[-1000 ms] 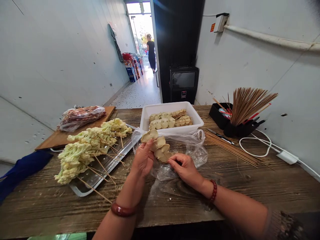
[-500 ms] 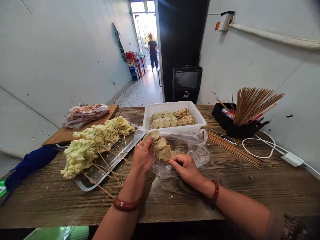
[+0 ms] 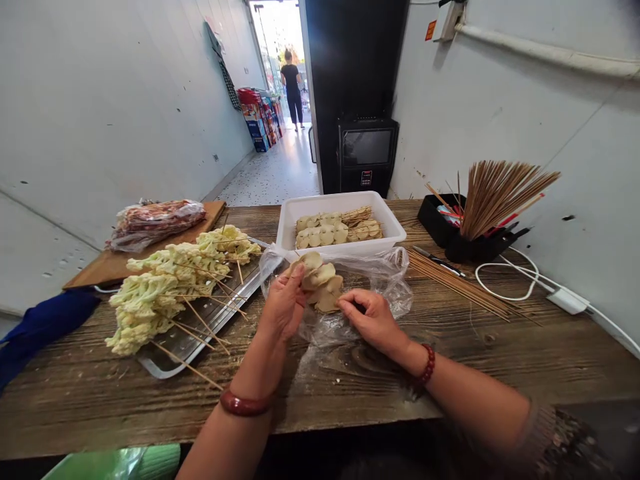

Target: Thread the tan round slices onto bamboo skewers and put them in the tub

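A skewer of round pale slices [image 3: 320,277] is held up over the table, its slices overlapping in a row. My left hand [image 3: 284,303] is closed around its far left end, thumb on top of the slices. At the near right end, my right hand [image 3: 373,327] pinches with thumb and fingertips; the stick there is mostly hidden. Beneath both hands lies a crumpled clear plastic bag [image 3: 385,283]. Just behind it, a white plastic tub [image 3: 345,248] contains several more skewers of similar slices [image 3: 323,235].
On the left, a metal tray [image 3: 231,308] carries cauliflower skewers [image 3: 150,287], sticks jutting toward me. A wrapped package [image 3: 155,223] rests on a wooden board [image 3: 213,217]. Loose bamboo skewers [image 3: 460,287] lie right, near a black holder [image 3: 465,250] and white cable [image 3: 500,285]. A person [image 3: 293,87] stands by the doorway.
The camera view has shifted slightly, so the scene sits further left and up. Both hands keep their hold; the slices appear turned a little, facing me more.
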Demonstrator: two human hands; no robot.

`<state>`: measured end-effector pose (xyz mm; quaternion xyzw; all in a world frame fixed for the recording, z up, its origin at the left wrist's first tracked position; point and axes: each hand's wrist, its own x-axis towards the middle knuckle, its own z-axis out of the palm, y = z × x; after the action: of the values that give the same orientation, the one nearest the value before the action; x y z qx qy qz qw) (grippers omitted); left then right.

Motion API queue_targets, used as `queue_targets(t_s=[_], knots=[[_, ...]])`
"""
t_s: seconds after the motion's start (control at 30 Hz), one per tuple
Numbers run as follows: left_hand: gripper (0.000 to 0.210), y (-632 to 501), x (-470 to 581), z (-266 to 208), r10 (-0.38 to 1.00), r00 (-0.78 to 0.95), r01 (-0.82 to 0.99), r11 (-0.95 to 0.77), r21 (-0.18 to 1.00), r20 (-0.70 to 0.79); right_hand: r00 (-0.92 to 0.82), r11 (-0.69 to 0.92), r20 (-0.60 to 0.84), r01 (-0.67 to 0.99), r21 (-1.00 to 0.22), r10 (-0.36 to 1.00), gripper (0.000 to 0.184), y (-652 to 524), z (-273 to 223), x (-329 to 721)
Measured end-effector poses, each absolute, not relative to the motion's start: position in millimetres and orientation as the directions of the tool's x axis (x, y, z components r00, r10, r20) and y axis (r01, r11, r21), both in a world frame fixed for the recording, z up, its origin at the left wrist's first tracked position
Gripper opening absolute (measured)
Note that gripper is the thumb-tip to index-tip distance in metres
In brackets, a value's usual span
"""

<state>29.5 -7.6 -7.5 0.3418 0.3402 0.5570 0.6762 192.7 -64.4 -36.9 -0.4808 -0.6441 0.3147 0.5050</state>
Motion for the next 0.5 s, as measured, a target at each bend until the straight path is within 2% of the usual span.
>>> queue_targets(t_s=[0.1,0.17,0.3,0.37,0.43,0.5], knots=[[0.032,-6.2,23.9,-4.9,0.994,0.100,-0.491,0.081,0.867,-0.037,0.073,0.314,0.340,0.245,-0.917,0.937,0.020,-60.1,-26.1,204.3],[0.033,-4.7,18.1,-3.9,0.998,0.057,-0.407,0.026,0.913,-0.004,0.140,0.310,0.339,0.195,-0.931,0.930,0.020,-56.5,-20.9,213.1],[0.028,0.0,7.3,-6.5,0.993,0.022,-0.049,-0.117,0.992,0.119,0.233,0.325,0.344,0.117,-0.938,0.910,0.019,-50.4,-15.9,227.2],[0.021,2.7,5.0,-9.5,0.984,0.068,0.208,-0.173,0.963,0.163,0.257,0.333,0.351,0.113,-0.936,0.900,0.021,-48.9,-14.4,230.8],[0.013,4.3,5.9,-12.6,0.972,0.131,0.419,-0.235,0.877,0.197,0.262,0.340,0.358,0.115,-0.933,0.896,0.022,-48.6,-12.6,232.0],[0.011,4.3,9.5,-15.0,0.949,0.212,0.511,-0.312,0.801,0.234,0.257,0.344,0.362,0.114,-0.932,0.896,0.022,-49.1,-10.4,231.3]])
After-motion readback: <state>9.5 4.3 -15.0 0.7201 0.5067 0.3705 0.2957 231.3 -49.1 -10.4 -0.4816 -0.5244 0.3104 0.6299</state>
